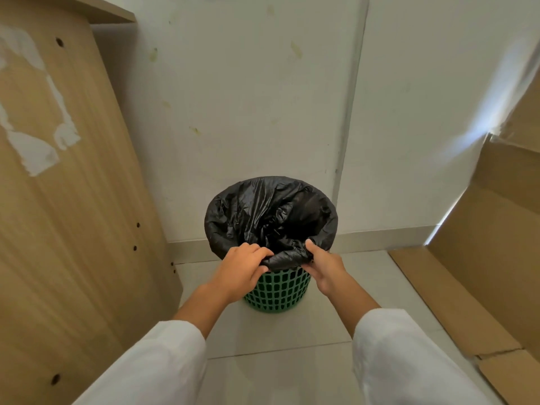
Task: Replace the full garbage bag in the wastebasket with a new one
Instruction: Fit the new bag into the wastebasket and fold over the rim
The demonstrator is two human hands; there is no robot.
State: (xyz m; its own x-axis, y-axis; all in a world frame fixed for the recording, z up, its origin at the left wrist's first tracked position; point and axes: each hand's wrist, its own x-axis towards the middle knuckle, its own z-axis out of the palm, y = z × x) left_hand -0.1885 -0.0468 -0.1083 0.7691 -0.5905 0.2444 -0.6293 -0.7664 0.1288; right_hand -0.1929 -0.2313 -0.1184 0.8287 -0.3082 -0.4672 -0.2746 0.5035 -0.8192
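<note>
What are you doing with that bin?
A person in white sleeves is working on a black garbage bag that lines a green mesh wastebasket on the tiled floor. The left hand and right hand both grip the bag's near edge, folded over the rim. The bag sits open in the basket.

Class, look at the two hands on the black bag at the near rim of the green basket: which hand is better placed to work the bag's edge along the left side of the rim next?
Probably the left hand: it grips the black bag on the left of the green basket's near rim; the right hand pinches it right of centre.
</note>
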